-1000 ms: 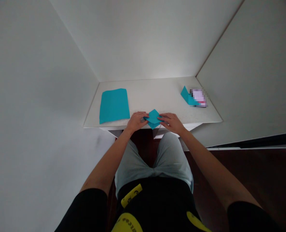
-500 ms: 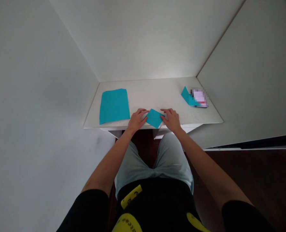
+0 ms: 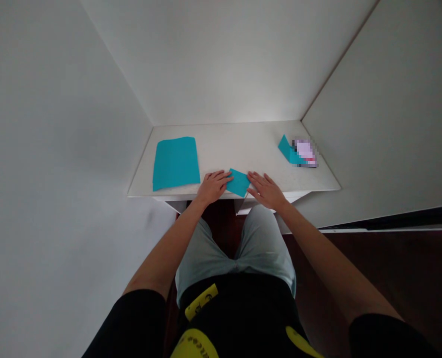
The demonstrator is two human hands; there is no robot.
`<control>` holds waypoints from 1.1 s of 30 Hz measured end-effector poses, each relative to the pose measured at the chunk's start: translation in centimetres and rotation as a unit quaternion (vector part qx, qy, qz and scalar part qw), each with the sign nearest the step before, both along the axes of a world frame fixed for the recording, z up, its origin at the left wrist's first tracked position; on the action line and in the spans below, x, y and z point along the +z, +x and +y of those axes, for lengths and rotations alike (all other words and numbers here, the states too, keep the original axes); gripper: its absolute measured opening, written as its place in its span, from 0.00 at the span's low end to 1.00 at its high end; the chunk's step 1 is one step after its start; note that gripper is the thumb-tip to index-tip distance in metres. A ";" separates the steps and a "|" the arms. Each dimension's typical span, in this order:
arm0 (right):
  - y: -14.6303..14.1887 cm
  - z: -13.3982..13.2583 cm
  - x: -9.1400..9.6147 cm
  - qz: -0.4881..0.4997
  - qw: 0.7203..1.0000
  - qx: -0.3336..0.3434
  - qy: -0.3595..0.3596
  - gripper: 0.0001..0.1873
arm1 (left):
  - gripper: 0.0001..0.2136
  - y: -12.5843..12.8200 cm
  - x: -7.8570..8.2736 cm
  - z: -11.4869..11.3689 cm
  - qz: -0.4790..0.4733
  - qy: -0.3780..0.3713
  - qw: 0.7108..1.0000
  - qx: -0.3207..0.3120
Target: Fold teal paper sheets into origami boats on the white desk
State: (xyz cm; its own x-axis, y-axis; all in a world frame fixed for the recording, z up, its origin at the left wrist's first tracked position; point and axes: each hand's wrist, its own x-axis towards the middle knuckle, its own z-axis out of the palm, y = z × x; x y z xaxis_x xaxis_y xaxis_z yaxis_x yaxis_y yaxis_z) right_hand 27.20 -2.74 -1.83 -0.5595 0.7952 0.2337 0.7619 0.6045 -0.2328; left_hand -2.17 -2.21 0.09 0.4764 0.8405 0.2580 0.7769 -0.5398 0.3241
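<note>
A small folded piece of blue paper lies at the front edge of the white table, between my two hands. My left hand rests flat with its fingertips on the paper's left corner. From the other side, my right hand lies with fingers stretched out, the tips on or at the paper's right edge. Both hands hide the paper's outer corners. To the left of my left hand is a larger blue sheet, lying flat.
On the right part of the white table stands a folded blue paper with one flap raised. It touches a blurred pinkish object. Walls close in the table at the back, left and right.
My right hand has gone from gripping the paper's right corner to lying flat with fingers extended. My left fingers have flattened onto the paper. Its right corner no longer sticks out as a point.
</note>
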 end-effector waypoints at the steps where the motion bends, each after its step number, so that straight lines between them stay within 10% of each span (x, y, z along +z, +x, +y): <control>1: 0.5 0.1 0.0 -0.001 1.000 0.004 -0.001 0.37 | 0.20 -0.1 0.1 -0.1 -0.003 -0.001 1.000 -0.005; 7: 1.1 0.0 -0.3 0.017 0.999 0.030 0.004 0.42 | 0.20 -1.0 -0.1 -1.2 -0.022 0.006 0.998 -0.065; 14: 0.3 -0.8 0.3 0.151 0.988 0.005 -0.015 0.16 | 0.12 -1.1 -0.1 -2.6 -0.091 -0.022 0.994 -0.063; 23: -0.8 2.8 2.8 0.419 0.894 -0.070 -0.145 0.24 | 0.17 0.2 2.7 1.6 -0.342 -0.210 0.915 0.044; 33: -0.1 4.3 1.2 0.190 0.978 -0.050 -0.063 0.17 | 0.09 0.2 -0.2 2.0 -0.130 -0.053 0.989 0.036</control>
